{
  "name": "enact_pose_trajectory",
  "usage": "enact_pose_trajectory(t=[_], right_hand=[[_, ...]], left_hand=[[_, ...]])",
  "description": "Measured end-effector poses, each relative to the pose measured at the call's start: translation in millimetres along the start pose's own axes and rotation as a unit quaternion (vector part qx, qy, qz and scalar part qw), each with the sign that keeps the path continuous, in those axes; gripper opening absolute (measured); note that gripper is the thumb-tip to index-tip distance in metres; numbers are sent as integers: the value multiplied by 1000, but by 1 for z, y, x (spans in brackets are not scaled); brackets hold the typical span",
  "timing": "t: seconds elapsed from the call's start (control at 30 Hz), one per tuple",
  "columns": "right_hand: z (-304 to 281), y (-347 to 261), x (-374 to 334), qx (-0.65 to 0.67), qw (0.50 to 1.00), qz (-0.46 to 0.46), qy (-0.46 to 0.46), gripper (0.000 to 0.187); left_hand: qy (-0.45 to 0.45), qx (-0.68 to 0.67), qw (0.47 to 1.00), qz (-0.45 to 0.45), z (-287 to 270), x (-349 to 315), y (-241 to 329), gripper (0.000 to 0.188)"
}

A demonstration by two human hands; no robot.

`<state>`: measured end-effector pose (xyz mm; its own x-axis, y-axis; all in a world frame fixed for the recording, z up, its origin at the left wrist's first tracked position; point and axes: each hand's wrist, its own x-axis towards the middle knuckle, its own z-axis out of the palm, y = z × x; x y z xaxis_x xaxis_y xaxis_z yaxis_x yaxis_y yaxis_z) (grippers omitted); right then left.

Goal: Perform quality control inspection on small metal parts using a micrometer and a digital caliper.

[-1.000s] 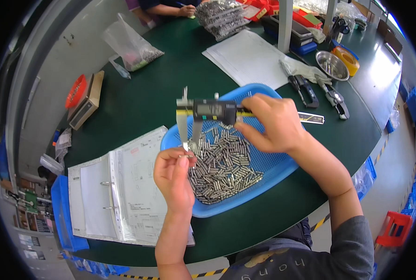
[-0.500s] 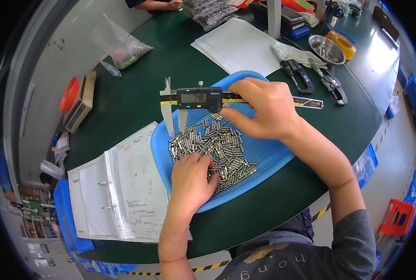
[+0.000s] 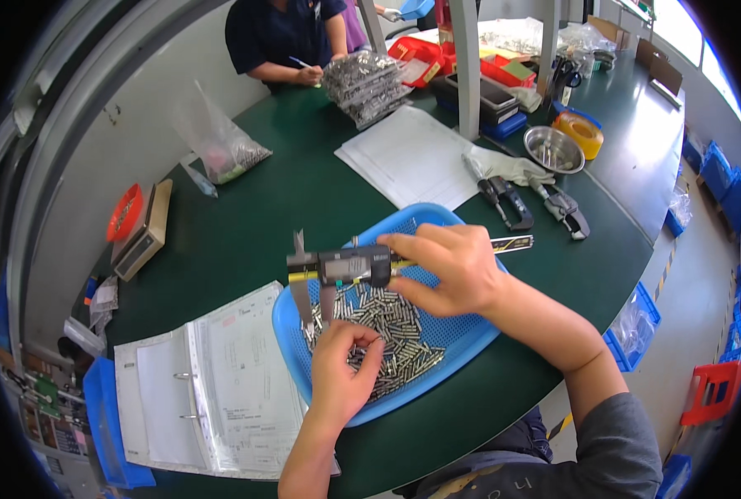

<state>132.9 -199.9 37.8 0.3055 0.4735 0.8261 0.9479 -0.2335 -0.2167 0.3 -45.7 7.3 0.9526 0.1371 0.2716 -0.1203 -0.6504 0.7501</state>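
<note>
My right hand (image 3: 447,270) is wrapped around a digital caliper (image 3: 354,268), held level over a blue perforated plastic basket (image 3: 462,328). The caliper's jaws point down and stand apart, with a gap between them. In the basket lies a heap of small metal pins (image 3: 395,328), slim and silvery with some brassy ones. Just below the jaws, my left hand (image 3: 344,370) hovers at the near left part of the heap, thumb and fingertips pinched together. Whatever sits in that pinch is too small to make out.
An open ring binder (image 3: 246,391) with drawings lies left of the basket. Beyond are paper sheets (image 3: 408,158), two micrometers (image 3: 503,200), a metal bowl (image 3: 553,150) and stacked bags of parts (image 3: 366,87). A co-worker (image 3: 283,41) writes at the far side.
My left hand has lifted from the heap of pins and closed into a pinch near the jaws. The view has tilted up, showing more of the co-worker; the caliper stays over the basket.
</note>
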Motion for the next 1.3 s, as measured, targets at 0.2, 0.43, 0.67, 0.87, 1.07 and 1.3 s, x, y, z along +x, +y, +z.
enact_pose_trajectory(t=[0.2,0.43,0.67,0.87,1.07,1.3], right_hand=[[1,-4,-4,-14,1000,-5,22,36],[1,1,2,1,999,40,11,32],[8,-1,0,13,1000,28,-2,31],[7,-4,-1,19,999,20,-22,33],[7,-4,-2,43,999,17,-25,32],[6,-4,-1,38,999,15,-35,31]], left_hand=[[85,-292,949,-83,-1,-4,-15,11],[167,-403,897,-70,-14,5,-18,8],[144,-496,856,-27,-18,2,-20,12],[132,-487,863,-21,-16,-1,-17,13],[128,-496,859,9,-14,-2,-18,13],[134,-485,864,19,-13,-1,-17,13]])
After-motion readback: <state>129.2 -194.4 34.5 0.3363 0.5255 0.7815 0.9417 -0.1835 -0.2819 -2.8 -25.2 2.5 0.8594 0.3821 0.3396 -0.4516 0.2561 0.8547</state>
